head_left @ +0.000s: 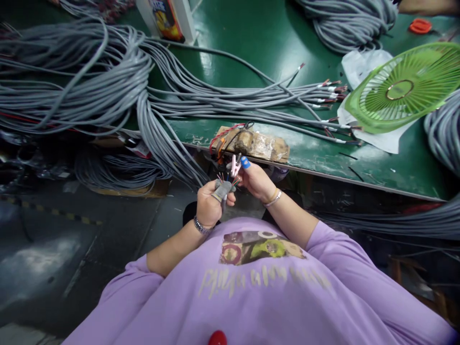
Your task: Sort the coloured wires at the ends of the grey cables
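My left hand (pixel 210 203), with grey covers on its thumb and finger, is closed around a grey cable's end. Thin coloured wires (pixel 222 178) fan out above those fingers. Close beside it, my right hand (pixel 257 181), blue tape around its thumb, pinches a pale pink clip (pixel 235 166). The wire tips lie just left of and below this clip; whether it touches any wire I cannot make out. Just beyond both hands, a worn wooden block (pixel 271 147) with red and black leads and an orange piece sits at the table edge.
Thick bundles of grey cable (pixel 108 81) cover the left of the green table (pixel 230 28). Their stripped ends (pixel 332 91) point right, towards a green fan (pixel 402 88) on white sheets. More coils (pixel 354 21) lie at the back right. An orange-handled tool (pixel 420 26) is nearby.
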`<state>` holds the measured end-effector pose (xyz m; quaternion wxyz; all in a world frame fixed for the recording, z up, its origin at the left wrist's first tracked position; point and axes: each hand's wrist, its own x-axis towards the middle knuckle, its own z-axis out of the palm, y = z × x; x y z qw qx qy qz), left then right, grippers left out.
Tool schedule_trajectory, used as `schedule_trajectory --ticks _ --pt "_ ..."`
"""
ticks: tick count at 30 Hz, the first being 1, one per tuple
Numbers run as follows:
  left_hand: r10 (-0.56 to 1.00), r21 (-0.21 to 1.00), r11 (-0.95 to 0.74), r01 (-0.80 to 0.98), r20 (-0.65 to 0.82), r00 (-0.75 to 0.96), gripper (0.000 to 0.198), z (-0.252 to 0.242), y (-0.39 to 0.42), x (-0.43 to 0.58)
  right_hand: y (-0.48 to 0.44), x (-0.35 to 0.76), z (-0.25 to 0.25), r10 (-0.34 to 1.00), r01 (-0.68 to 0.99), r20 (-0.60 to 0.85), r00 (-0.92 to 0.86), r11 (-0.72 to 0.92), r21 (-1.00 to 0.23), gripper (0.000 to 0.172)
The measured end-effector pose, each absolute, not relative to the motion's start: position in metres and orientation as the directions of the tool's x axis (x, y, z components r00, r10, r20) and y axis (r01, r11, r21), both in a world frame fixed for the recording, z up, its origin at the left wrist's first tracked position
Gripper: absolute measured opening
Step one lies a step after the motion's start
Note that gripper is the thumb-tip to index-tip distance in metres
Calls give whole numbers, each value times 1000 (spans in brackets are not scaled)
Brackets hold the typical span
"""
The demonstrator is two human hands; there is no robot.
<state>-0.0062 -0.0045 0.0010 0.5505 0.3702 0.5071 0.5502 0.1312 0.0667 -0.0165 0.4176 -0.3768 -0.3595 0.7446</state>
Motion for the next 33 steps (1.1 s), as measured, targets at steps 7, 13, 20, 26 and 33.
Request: schedule_trajectory --ticks 7,13,20,26,33 --pt "980 955 155 -252 -181 -84 27 1 3 -4 69 117 -15 926 -399 -237 -293 -343 -850 62" --pt "979 960 175 -218 -193 -63 29 -2 4 -1 74 111 -14 917 -523 -273 -289 -390 -757 62" --pt "985 966 135 -220 -154 -71 27 -5 -4 -6 69 126 -18 828 -485 -358 -431 -547 -682 67" --pt "987 984 109 -138 -124 -100 25 -17 -16 -15 40 150 -18 782 -300 -272 -560 -498 -814 60" --pt "996 996 86 17 -87 9 33 -14 -15 -14 20 142 -15 934 -247 -187 -304 -267 -931 36"
